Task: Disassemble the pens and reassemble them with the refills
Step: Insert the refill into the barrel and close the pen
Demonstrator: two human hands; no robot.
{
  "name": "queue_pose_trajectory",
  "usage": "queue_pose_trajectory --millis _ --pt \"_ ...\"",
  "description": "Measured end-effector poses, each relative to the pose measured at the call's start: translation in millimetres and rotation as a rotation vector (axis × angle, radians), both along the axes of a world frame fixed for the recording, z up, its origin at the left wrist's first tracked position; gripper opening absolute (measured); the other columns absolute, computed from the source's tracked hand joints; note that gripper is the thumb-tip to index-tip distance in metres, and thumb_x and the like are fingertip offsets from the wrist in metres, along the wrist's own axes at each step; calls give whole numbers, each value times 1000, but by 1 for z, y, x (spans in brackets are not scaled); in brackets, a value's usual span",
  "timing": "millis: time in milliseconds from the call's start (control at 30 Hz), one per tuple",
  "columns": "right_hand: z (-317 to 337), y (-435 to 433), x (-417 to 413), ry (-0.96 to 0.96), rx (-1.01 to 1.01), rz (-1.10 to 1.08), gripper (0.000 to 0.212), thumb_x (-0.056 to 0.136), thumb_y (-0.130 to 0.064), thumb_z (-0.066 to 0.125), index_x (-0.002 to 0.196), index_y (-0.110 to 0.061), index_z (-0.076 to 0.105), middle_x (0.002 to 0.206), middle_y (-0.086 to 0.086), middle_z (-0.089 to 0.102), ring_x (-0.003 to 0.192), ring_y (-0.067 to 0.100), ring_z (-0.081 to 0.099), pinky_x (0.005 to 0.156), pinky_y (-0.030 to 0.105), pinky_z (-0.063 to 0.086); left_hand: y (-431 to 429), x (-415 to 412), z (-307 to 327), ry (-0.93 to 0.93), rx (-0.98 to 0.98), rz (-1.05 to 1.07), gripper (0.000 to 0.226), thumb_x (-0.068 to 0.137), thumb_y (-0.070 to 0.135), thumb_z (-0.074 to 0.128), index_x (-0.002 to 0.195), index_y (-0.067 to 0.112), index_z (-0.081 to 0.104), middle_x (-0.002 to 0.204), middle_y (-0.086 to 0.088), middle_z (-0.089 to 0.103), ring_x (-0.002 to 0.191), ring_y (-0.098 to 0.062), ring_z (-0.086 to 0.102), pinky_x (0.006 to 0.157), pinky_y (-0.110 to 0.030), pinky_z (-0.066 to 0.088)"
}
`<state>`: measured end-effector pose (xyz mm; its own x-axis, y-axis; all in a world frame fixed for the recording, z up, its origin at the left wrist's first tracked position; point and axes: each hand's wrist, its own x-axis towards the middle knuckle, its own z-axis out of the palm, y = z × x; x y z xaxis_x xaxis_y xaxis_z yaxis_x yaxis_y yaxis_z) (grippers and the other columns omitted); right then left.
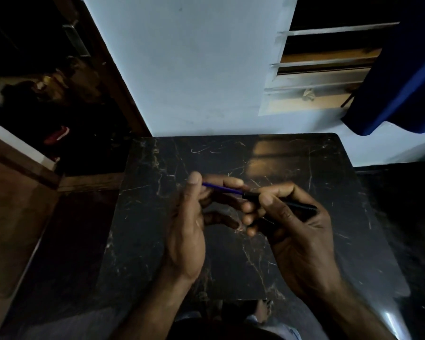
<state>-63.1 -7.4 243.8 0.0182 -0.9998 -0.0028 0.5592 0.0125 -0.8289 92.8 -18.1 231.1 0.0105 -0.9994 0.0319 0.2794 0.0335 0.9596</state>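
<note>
Room: dim, pale wall (194, 69) at 12 o'clock, louvred window (322, 69) at 1 o'clock, blue curtain (398, 82) at 2 o'clock.
Surface: dark marbled table (304, 168) (glossy, scratched), nothing on it blocks the hands.
Left hand (189, 229): thumb and fingers pinched on the blue refill (221, 188).
Right hand (292, 222): curled tight around the black pen barrel (290, 204).
Task's thing: above table centre, the refill's end meets the barrel's mouth at 9 o'clock of the right hand.

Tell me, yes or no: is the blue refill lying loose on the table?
No. The blue refill is held off the table, pinched by the left hand, its other end in the black pen barrel gripped by the right hand.
</note>
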Motion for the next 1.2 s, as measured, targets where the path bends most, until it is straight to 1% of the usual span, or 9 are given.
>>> queue_pose_trajectory --millis 133,300,633,800,867,967,1033,1100,1200 --pt "-3 2 17 -20 0 8 14 88 -3 68 96 9 66 79 26 70 65 30 70 56 33 57 0 11 -4 -101 -42 -25 55 114 37 30 121 10 79 116 -13 80 100 -25 78 72 -30 61" --pt "-6 0 34 -36 -10 -6 8 89 -1 68 93 7 67 77 24 71 64 28 70 55 32 56 2 23 -12 -97 -138 -68 52 115 37 28 131 20 74 133 -10 74 125 -33 69 88 -46 57" --pt "-14 -8 55 -69 -12 -6 14 90 -6 68 98 5 68 82 23 72 69 27 71 59 32 57 -14 50 -12 -196 -178 -164 54 115 29 25 134 7 71 131 -11 75 127 -29 69 99 -37 56" --pt "-21 -6 57 -178 61 0 11 88 -9 69 93 -1 71 81 20 72 68 24 70 58 28 56 -18 63 -18 -168 -140 -312 78 104 71 32 148 12 59 142 -11 69 127 -33 67 103 -47 56" --pt "-24 -5 53 -204 96 -8 9 88 -10 68 92 -4 73 82 18 72 69 23 69 59 27 55 -26 72 -35 -126 -127 -231 72 103 69 38 144 15 62 136 -13 72 118 -36 72 93 -43 61" --pt "-28 -2 46 -209 137 -31 8 86 -11 68 89 -6 72 81 16 71 68 21 68 58 26 55 -44 83 -92 -326 -56 -12 27 103 47 58 118 33 74 101 -4 80 89 -23 75 67 -35 60" --pt "-30 0 42 -203 157 -42 10 86 -12 68 91 -3 69 81 15 71 68 20 69 58 26 55 -53 89 -142 -623 105 -3 6 96 36 67 97 38 73 86 5 76 79 -20 74 65 -39 60" --pt "-31 3 39 -200 170 -52 13 86 -12 67 93 -1 67 81 16 71 68 20 69 58 26 56 -55 93 -191 -948 188 -107 7 93 30 76 91 34 70 82 11 74 78 -14 74 72 -40 64" --pt "-30 6 34 -180 175 -80 14 85 -12 68 93 0 68 80 17 70 67 21 69 57 26 55 -56 91 -234 -1139 273 -182 18 86 38 83 88 28 67 77 14 69 77 -12 73 72 -40 63"
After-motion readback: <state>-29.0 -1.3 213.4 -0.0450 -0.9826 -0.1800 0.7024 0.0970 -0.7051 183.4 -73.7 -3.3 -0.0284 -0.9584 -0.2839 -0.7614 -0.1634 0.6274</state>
